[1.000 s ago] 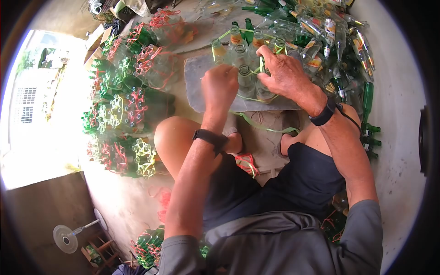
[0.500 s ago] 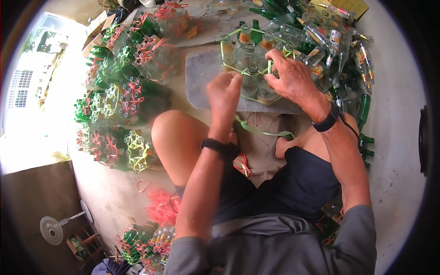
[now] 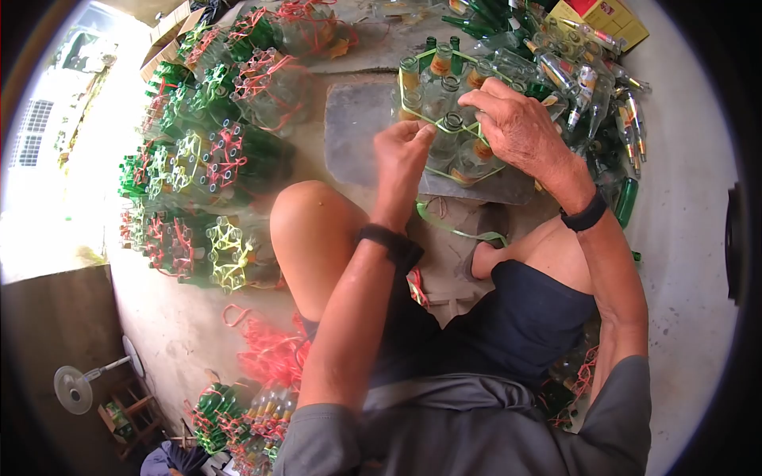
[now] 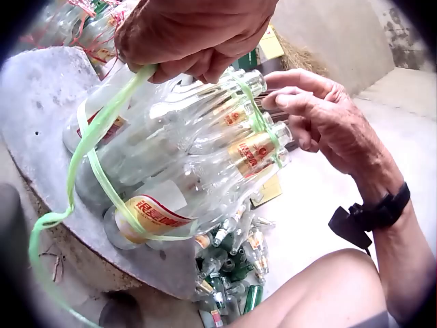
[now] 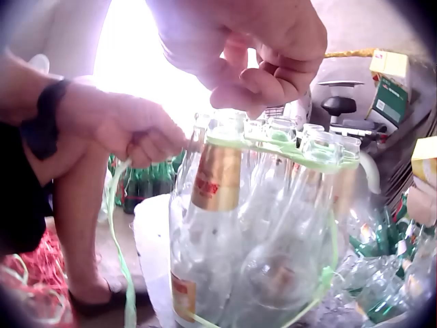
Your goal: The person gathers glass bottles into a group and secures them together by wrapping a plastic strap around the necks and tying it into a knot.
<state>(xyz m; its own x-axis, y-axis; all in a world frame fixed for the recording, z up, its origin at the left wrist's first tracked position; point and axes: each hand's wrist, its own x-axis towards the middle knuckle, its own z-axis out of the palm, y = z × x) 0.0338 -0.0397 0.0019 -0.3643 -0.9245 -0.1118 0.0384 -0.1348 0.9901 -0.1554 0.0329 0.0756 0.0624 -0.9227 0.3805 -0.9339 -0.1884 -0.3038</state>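
A cluster of clear bottles [image 3: 448,99] stands on a grey slab [image 3: 357,135], with green strap [image 4: 106,123] round the necks and lower bodies. My left hand [image 3: 403,159] pinches the strap at the cluster's near left side; in the left wrist view a length hangs down from its fingers. My right hand [image 3: 528,131] is over the right-hand necks, its fingers bent. In the right wrist view the right hand [image 5: 252,55] hovers just above the bottle tops, its fingers curled, with no strap visible between them.
Bundled bottles with red and green straps [image 3: 226,159] stand at the left. Loose bottles [image 3: 587,79] are heaped at the right beside a yellow box [image 3: 615,24]. Red strap [image 3: 270,345] lies by the left knee, and a fan [image 3: 73,389] stands at lower left.
The head view has shifted, so bottles and hands appear further right. The left hand still pinches the strap; the right hand has lifted slightly from the necks, its fingers more bent.
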